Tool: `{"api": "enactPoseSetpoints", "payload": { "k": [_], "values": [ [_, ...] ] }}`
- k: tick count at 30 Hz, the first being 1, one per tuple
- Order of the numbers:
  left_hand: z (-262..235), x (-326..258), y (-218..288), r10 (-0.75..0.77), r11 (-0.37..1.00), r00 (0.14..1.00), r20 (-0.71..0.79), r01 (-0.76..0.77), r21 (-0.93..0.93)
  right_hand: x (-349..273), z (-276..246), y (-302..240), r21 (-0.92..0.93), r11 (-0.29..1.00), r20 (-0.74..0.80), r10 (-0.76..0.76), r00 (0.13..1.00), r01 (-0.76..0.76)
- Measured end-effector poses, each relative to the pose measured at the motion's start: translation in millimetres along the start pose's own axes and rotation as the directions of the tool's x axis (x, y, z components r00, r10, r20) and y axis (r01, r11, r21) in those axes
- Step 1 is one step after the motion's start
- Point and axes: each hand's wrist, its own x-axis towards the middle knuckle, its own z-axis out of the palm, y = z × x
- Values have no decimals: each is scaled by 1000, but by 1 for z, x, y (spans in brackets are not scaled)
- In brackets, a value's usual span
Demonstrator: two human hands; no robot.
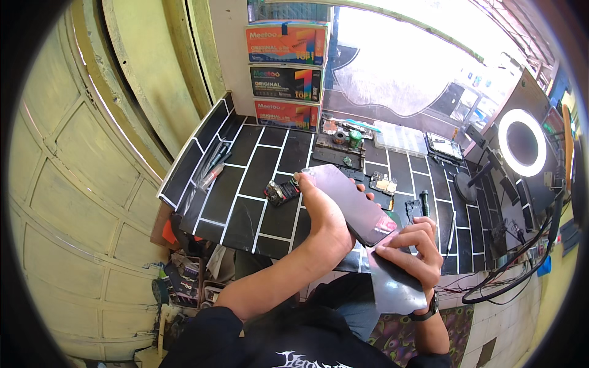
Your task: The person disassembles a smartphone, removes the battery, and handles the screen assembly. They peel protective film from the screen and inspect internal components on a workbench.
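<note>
My left hand (326, 214) is wrapped round a smartphone (350, 199) with a dark, reflective screen, its thumb along the near left edge and fingertips showing past the far side. The phone is tilted above the bench. My right hand (420, 254) is closed at the phone's lower right end, thumb and fingers pinching a thin, glossy, greyish sheet (396, 283). This sheet hangs down from the phone's lower end toward my lap, and looks like a protective film. Whether its upper edge still touches the screen, I cannot tell.
A black-tiled bench (236, 208) carries a small black-and-red object (282, 192), phone circuit parts (383, 183), an opened phone body (340, 147), a clear compartment box (400, 140) and pens (215, 175). Stacked boxes (287, 83) stand behind. A lit ring lamp (521, 142) and cables (521, 283) are at right.
</note>
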Motion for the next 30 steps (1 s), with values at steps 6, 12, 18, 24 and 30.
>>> {"api": "enactPoseSetpoints", "payload": {
  "k": [6, 12, 18, 24, 30],
  "values": [
    [8, -10, -2, 49, 999, 999, 2, -49, -16, -4, 4, 0, 4, 1000, -78, 19, 997, -19],
    [8, -12, -3, 98, 995, 995, 6, -98, -8, -1, 2, -3, 0, 1000, -39, 8, 999, -8],
    [9, -15, -4, 115, 993, 993, -5, -115, -6, -1, 2, 0, 15, 1000, -32, -3, 999, 3],
    [7, -12, -8, 173, 985, 985, 2, -173, -10, 0, 2, -2, 49, 999, -10, 0, 1000, 0],
    [5, -12, -14, 223, 974, 975, 7, -223, -40, -1, 3, -2, 73, 996, 27, 41, 999, -42]
  ]
}}
